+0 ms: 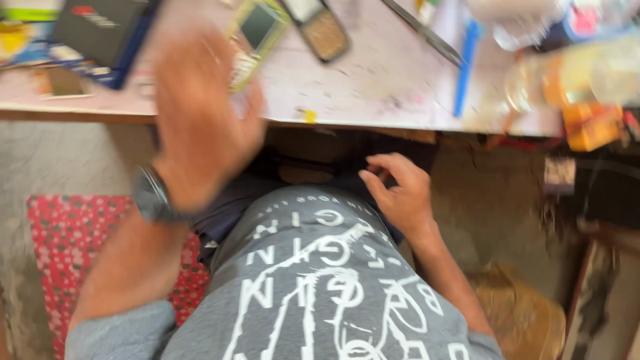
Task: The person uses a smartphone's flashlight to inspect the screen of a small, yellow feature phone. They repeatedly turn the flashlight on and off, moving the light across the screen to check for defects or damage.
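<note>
Reach step: left hand (200,107), blurred, spread and empty, nears yellow-green phone (253,37) on surface (373,87); right hand (400,190) below the phone, loosely curled, seemingly empty; next, a steady pinch.

A pale, stained worktable (373,80) spans the top of the frame. At its upper left lies a dark box (100,33); at top centre a dark opened handset (320,30); to the right a blue pen (465,67) — and, blurred, what may be plastic jars (573,73). A red patterned cloth (67,247) covers the floor at lower left
</note>
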